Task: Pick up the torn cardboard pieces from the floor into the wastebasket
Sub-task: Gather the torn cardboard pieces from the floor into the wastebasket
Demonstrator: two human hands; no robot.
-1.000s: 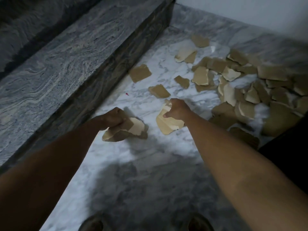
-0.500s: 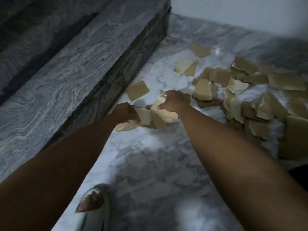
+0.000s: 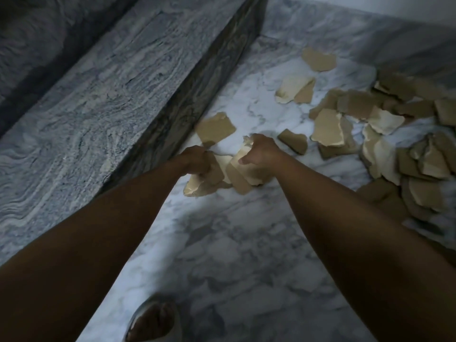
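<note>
My left hand (image 3: 195, 159) grips a bunch of torn cardboard pieces (image 3: 201, 185) just above the marble floor. Close beside it, my right hand (image 3: 261, 154) holds another bunch of torn cardboard pieces (image 3: 243, 177), fingers curled round them. One loose brown piece (image 3: 215, 129) lies on the floor just beyond my hands, near the step. Another small piece (image 3: 293, 141) lies to the right of my right hand. A large scatter of several torn pieces (image 3: 385, 144) covers the floor at the right. No wastebasket is in view.
A grey stone step (image 3: 103, 99) runs along the left side, its dark riser (image 3: 197, 95) bordering the white marble floor (image 3: 234, 255). A wall (image 3: 370, 3) closes the far side. My foot in a slipper (image 3: 153, 322) stands at the bottom edge.
Both hands, each holding cardboard, have moved forward and closer together toward the loose piece by the step. The view has shifted ahead, and one foot has stepped forward.
</note>
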